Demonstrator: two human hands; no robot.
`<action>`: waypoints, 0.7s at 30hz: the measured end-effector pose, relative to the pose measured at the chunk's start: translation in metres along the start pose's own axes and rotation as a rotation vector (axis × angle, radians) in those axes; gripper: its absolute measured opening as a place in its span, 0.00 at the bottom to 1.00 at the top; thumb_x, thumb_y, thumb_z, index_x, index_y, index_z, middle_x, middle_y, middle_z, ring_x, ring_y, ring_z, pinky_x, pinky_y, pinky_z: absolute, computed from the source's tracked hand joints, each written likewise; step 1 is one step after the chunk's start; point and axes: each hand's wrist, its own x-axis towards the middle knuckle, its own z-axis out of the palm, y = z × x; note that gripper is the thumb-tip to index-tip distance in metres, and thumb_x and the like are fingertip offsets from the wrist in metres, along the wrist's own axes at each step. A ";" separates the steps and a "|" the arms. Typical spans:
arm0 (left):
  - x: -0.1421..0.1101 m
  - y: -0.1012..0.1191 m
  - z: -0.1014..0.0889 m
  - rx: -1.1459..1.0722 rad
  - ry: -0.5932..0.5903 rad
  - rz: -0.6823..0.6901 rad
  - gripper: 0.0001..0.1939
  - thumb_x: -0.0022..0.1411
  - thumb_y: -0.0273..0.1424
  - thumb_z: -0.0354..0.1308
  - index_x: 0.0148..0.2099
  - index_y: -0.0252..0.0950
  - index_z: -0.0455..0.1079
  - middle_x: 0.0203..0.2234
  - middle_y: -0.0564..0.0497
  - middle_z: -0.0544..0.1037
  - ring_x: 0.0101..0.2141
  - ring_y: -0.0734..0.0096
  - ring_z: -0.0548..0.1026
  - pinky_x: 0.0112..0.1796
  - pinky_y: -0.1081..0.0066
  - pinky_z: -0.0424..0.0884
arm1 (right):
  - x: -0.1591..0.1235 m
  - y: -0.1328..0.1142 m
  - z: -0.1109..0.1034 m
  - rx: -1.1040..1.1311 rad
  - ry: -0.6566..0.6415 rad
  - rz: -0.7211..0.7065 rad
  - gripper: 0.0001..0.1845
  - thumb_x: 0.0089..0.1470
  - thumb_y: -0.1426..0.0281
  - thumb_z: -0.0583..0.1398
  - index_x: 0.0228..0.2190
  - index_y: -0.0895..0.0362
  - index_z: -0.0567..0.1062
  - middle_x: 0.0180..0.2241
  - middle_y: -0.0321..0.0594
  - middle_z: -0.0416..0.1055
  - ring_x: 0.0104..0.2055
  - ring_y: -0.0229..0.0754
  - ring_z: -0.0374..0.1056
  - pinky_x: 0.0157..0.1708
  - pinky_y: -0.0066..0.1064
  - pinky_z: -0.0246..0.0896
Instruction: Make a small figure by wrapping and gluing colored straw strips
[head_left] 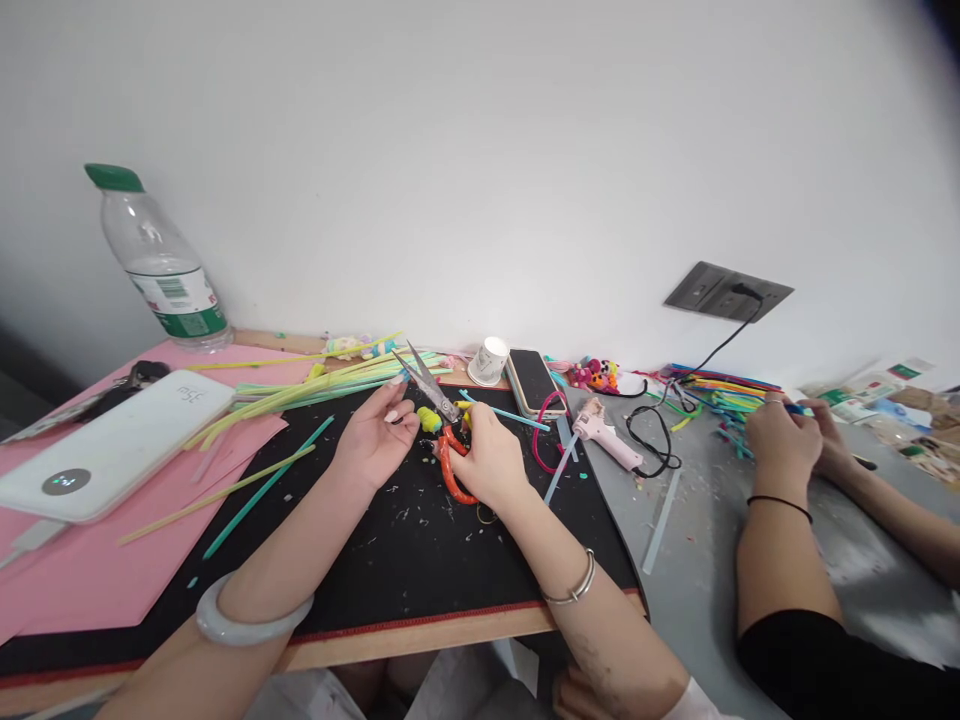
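Observation:
My right hand (491, 455) is closed around the orange handles of a pair of scissors (454, 470). Their blades are parted and point up and to the left, toward my other hand. My left hand (381, 430) pinches a small blue piece (406, 375) between thumb and fingertips, close to the blades; its exact kind is too small to make out. Between the two hands, a fuzzy yellow-green piece (429, 420) shows beside the scissors. Scraps of fluff lie on the black mat (390, 560) below.
Pipe cleaners (300, 395) lie in a bundle behind my left hand. A power bank (120, 445) and a bottle (161, 265) stand left. At the back are a paper cup (488, 362), a phone (535, 382) and a pink glue gun (607, 437). A co-worker's hands (784, 440) are at right.

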 end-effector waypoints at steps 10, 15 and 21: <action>-0.001 -0.002 0.000 0.018 -0.017 -0.017 0.05 0.56 0.19 0.54 0.29 0.31 0.65 0.19 0.59 0.65 0.14 0.89 0.56 0.17 0.82 0.58 | 0.000 0.001 0.003 -0.020 0.004 -0.006 0.16 0.49 0.56 0.56 0.31 0.54 0.62 0.30 0.36 0.66 0.30 0.39 0.63 0.25 0.28 0.49; 0.000 -0.002 -0.001 0.029 -0.026 -0.019 0.04 0.55 0.19 0.55 0.30 0.31 0.66 0.19 0.59 0.65 0.14 0.89 0.56 0.17 0.82 0.58 | 0.000 0.001 0.002 -0.010 0.005 0.009 0.15 0.49 0.57 0.56 0.31 0.55 0.63 0.31 0.37 0.67 0.31 0.40 0.64 0.25 0.28 0.48; -0.002 -0.002 0.000 0.020 -0.006 -0.018 0.05 0.57 0.19 0.53 0.29 0.31 0.66 0.19 0.59 0.65 0.14 0.89 0.56 0.17 0.81 0.57 | 0.000 -0.001 0.001 -0.016 0.014 0.028 0.14 0.49 0.57 0.56 0.30 0.55 0.63 0.31 0.37 0.68 0.31 0.40 0.64 0.25 0.28 0.47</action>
